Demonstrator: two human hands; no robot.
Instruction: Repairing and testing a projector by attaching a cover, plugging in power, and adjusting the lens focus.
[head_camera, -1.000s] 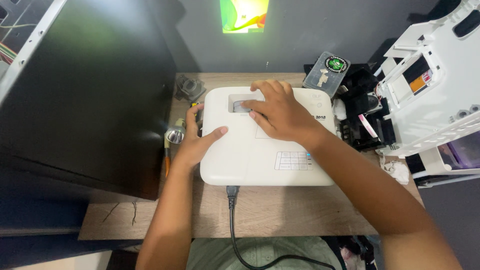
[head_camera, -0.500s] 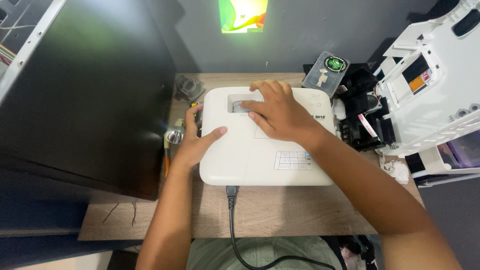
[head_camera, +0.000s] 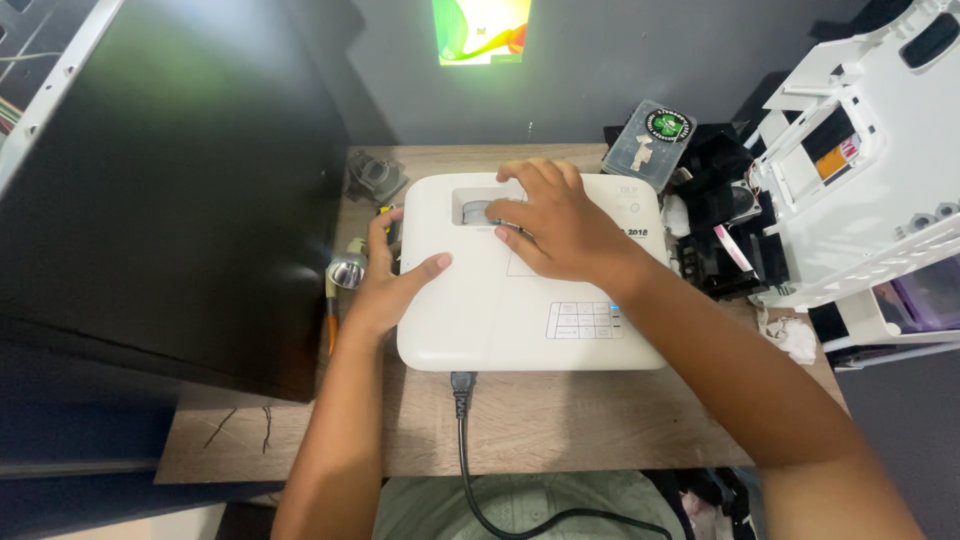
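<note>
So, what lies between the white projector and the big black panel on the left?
In the head view, the left hand grips the white projector's left edge; beside it lies a small reflector lamp, next to the black panel.

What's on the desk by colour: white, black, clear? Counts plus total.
White: 3 - projector, printer frame, crumpled tissue
Black: 3 - computer case, power cable, printer parts pile
Clear: 1 - small plastic box
Total: 7
Left hand grips the projector's side; right hand is at its lens ring.
</note>
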